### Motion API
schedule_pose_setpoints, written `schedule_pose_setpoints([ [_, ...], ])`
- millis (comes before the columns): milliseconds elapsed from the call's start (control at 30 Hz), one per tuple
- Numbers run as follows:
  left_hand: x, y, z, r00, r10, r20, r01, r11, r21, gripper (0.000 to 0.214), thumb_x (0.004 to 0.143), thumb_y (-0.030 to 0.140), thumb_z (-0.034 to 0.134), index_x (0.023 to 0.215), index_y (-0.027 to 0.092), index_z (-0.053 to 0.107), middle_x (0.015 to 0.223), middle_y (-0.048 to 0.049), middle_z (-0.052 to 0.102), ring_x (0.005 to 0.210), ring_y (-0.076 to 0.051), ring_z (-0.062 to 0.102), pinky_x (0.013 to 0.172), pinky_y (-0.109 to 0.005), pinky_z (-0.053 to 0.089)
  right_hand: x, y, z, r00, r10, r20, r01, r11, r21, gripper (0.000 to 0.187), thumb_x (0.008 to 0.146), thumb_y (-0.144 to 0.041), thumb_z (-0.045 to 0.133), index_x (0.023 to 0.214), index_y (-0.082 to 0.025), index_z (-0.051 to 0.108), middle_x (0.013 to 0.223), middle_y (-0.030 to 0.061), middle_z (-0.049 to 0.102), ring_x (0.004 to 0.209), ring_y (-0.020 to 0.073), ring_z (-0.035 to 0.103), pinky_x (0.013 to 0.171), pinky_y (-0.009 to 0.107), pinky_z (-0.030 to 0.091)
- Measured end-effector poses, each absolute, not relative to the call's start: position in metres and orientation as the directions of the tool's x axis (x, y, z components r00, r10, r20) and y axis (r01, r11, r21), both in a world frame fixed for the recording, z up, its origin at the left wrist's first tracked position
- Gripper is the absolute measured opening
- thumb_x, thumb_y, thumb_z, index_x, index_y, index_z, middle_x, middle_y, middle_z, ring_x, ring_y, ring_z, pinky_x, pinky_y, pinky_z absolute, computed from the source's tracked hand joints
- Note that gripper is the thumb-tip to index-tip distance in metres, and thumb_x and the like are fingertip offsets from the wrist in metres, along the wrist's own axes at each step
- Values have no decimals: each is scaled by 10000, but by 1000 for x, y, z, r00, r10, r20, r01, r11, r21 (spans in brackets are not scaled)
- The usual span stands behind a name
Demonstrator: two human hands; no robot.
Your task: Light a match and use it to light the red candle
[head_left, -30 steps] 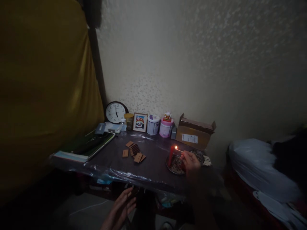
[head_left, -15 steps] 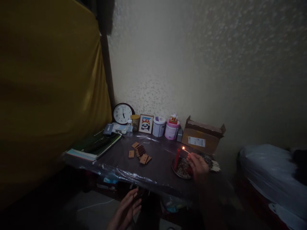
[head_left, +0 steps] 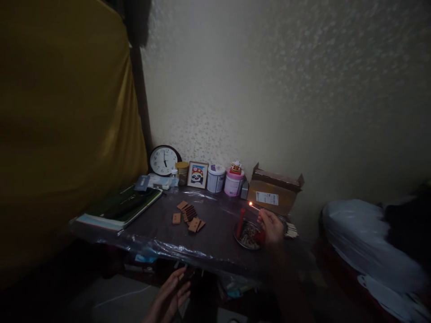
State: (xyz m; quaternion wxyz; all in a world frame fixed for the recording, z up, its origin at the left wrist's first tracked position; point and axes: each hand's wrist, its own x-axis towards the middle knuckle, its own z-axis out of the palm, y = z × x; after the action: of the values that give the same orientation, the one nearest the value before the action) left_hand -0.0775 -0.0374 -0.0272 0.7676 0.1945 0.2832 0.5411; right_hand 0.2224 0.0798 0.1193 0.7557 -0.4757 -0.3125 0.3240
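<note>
My right hand (head_left: 271, 225) pinches a burning match (head_left: 255, 207), its small flame pointing left just above the red candle (head_left: 241, 223). The candle stands upright at the left of a round metal dish (head_left: 236, 237) holding small pale bits; its wick shows no clear flame. A red thing (head_left: 260, 236) in the dish is partly covered by my hand. My left hand (head_left: 170, 292) is low, in front of the table edge, fingers apart and loosely curved. The dark gap between them shows nothing I can make out.
Brown wafer-like pieces (head_left: 191, 217) lie mid-table. Behind stand a clock (head_left: 164, 160), a framed panda picture (head_left: 197, 175), a white tin (head_left: 216, 178), a pink tin (head_left: 233, 183) and a cardboard box (head_left: 274, 193). Pale sticks (head_left: 291, 230) lie right, a green book (head_left: 124, 206) left.
The whole view has shifted, so everything sits further left. The match still burns in my right hand near the candle, and my left hand keeps about the same pose.
</note>
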Motion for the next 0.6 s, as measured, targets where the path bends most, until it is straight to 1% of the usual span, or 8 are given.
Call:
schedule_pose_setpoints([
  [133,-79,-36,-31,280,936,-213,-712,351,608,327,698,359,672,1010,261,687,1185,-55,633,1104,-276,534,987,-397,370,222,82,116,596,784,174,-154,324,-933,309,455,-368,788,652,-163,668,597,-31,637,533,92,570,519,216,483],
  [300,-80,-35,-35,257,932,-257,-719,362,594,371,669,398,694,1016,269,685,1252,-44,598,1158,-290,500,997,-399,363,218,85,112,592,783,190,-105,309,-945,277,484,-373,760,640,-165,665,590,-23,637,526,103,571,519,233,477],
  [433,-78,-38,-26,253,934,-253,-715,357,601,368,665,374,701,1016,262,685,1248,-46,604,1155,-297,503,1003,-408,361,215,87,108,584,786,202,-66,294,-953,280,506,-399,745,636,-166,658,561,-24,622,514,110,570,510,240,476],
  [600,-77,-40,-20,231,941,-246,-719,335,608,336,665,353,699,989,265,693,1219,-40,624,1163,-297,500,1010,-404,356,214,89,105,574,782,244,8,292,-956,327,530,-461,725,649,-166,649,577,-10,630,506,119,574,494,248,480],
])
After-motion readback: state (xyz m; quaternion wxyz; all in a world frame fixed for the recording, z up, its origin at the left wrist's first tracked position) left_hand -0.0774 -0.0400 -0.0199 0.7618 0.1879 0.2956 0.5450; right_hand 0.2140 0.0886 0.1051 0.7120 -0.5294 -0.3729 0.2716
